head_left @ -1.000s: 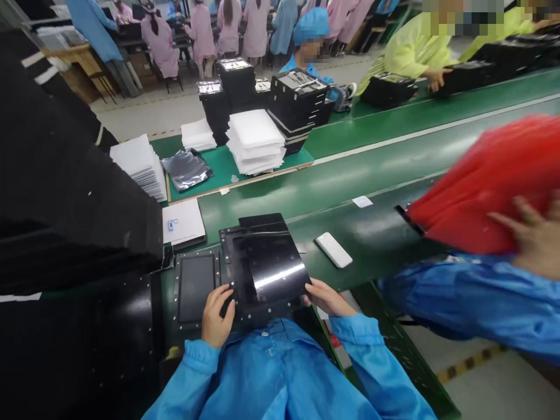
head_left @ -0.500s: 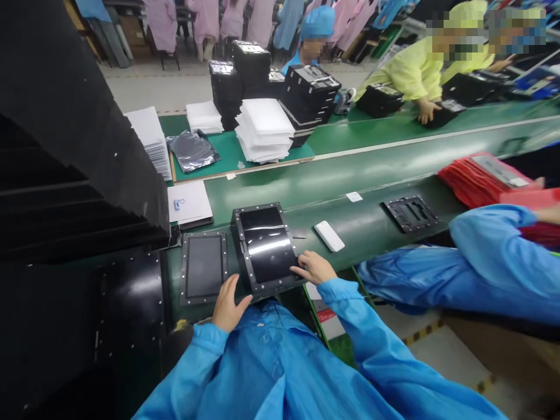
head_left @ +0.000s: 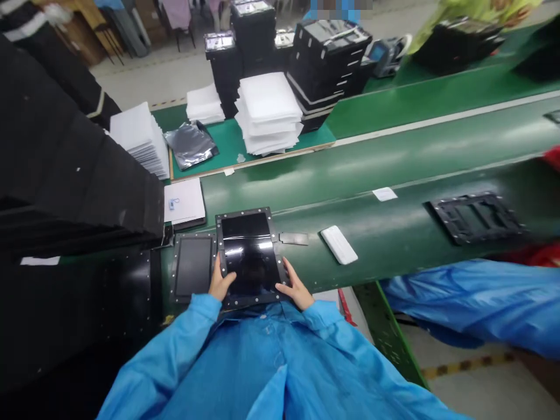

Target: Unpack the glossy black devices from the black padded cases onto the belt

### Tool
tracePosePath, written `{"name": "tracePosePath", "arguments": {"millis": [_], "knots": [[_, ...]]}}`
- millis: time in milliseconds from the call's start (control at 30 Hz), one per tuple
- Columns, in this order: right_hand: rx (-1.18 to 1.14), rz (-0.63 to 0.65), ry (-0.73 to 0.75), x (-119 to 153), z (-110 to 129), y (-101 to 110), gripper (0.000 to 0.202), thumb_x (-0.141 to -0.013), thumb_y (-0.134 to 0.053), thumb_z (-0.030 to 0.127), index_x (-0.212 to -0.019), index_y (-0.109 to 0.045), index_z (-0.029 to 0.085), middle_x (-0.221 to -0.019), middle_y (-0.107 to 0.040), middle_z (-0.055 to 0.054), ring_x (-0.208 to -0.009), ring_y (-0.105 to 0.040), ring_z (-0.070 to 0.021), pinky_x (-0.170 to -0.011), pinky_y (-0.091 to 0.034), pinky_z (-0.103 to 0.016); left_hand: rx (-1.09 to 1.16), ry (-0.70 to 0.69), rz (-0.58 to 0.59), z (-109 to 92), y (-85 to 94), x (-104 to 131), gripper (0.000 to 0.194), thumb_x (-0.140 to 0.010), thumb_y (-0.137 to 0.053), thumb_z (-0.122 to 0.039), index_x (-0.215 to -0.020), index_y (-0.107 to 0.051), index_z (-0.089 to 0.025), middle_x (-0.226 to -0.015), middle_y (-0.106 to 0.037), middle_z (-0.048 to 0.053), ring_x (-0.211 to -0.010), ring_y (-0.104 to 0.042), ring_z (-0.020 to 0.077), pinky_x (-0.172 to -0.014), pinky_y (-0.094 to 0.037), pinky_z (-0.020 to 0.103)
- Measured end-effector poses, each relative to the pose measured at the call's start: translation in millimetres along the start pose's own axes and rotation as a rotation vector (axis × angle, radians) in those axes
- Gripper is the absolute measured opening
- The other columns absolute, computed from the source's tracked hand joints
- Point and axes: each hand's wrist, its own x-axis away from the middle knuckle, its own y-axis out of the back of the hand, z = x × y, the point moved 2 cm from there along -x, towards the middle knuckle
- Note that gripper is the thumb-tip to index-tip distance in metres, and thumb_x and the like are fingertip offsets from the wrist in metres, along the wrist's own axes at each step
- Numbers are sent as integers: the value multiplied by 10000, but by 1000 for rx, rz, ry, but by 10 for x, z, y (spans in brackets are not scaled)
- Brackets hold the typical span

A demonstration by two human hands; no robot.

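In front of my body a black framed panel (head_left: 250, 245) with a glossy dark face and light screw-like dots along its border is held between my hands. My left hand (head_left: 221, 282) grips its left edge, thumb over the face. On the right edge, my right hand (head_left: 296, 284) has its fingers along the side and its thumb on the frame. A second, matte framed panel (head_left: 193, 265) lies just to the left, partly behind my left hand. A small flat dark strip (head_left: 294, 238) rests to the right of the held panel.
A white oblong block (head_left: 339, 245) and an open black frame (head_left: 479, 217) lie to the right on the green bench (head_left: 301, 201). Stacked white sheets (head_left: 270, 111) stand behind, beside tall black stacks (head_left: 328, 64). A dark stack (head_left: 79, 163) rises at left. A co-worker's blue sleeve (head_left: 472, 291) is at right.
Both hands have come onto the sides of the glossy panel, which now sits flatter and closer to my body. The dark strip beside it shows more fully. My view has shifted.
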Motion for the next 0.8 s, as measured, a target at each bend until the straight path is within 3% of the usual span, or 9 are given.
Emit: {"name": "tracePosePath", "arguments": {"millis": [100, 167, 300, 400, 500, 567, 667, 733, 800], "knots": [[7, 131, -6, -82, 23, 76, 1018, -634, -764, 553, -1488, -278, 283, -1514, -333, -78, -1390, -307, -293, -1157, -225, -473, -20, 41, 9, -123, 76, -145, 840, -787, -648, -438, -1485, -244, -202, -1482, -409, 110, -1389, -350, 276, -1165, -256, 456], [11, 152, 6, -81, -9, 76, 971, -672, -735, 557, -1488, -278, 295, -1524, -315, -63, -1412, -264, -278, -1172, -188, -464, -48, 63, 20, -77, 87, 10, 830, -796, -627, -486, -1485, -252, -214, -1501, -384, 100, -1411, -311, 264, -1175, -239, 440], [55, 118, 48, 49, -123, 10, 899, -736, -680, 550, -1493, -269, 289, -1538, -280, -54, -1431, -212, -266, -1186, -151, -464, -112, 98, -58, 103, 48, 563, 795, -829, -559, -529, -1483, -257, -193, -1536, -320, 106, -1436, -251, 253, -1187, -207, 435], [130, 65, 94, 85, -126, 0, 891, -736, -678, 544, -1485, -299, 246, -1520, -304, -89, -1428, -213, -280, -1190, -132, -466, -116, 81, -107, 45, 35, 603, 813, -804, -600, -499, -1476, -278, -174, -1528, -330, 118, -1428, -270, 265, -1184, -211, 439], [132, 117, 113, -240, 69, 14, 920, -704, -693, 567, -1478, -305, 256, -1513, -320, -79, -1412, -248, -304, -1178, -169, -490, -79, 7, -104, -244, 70, 56, 825, -751, -671, -435, -1450, -336, -154, -1518, -348, 123, -1419, -285, 288, -1184, -201, 450], [109, 130, 141, -687, 338, 7, 891, -712, -660, 604, -1466, -320, 271, -1504, -339, -59, -1402, -273, -297, -1167, -195, -490, -78, -7, -121, -522, 121, -479, 716, -766, -662, -378, -1401, -416, -157, -1494, -395, 107, -1411, -302, 278, -1182, -205, 430], [98, 22, 173, -1405, 754, -14, 804, -730, -591, 644, -1395, -411, 229, -1448, -417, -86, -1370, -329, -276, -1158, -205, -460, -123, 75, -166, -847, 169, -1104, 454, -873, -524, -287, -1310, -504, -165, -1400, -513, 95, -1341, -422, 220, -1143, -283, 366], [88, -25, 190, -1714, 886, -22, 725, -718, -577, 650, -1288, -498, 209, -1341, -519, -98, -1268, -448, -276, -1122, -275, -453, -154, 90, -189, -918, 158, -1270, 383, -883, -511, -262, -1253, -534, -166, -1327, -574, 93, -1265, -501, 203, -1110, -329, 347], [93, -42, 241, -1836, 895, -15, 605, -715, -582, 630, -1146, -571, 205, -1178, -610, -81, -1127, -539, -263, -1053, -363, -441, -196, 53, -199, -912, 131, -1285, 341, -879, -531, -279, -1204, -554, -179, -1255, -619, 77, -1195, -551, 200, -1077, -369, 348]]}}
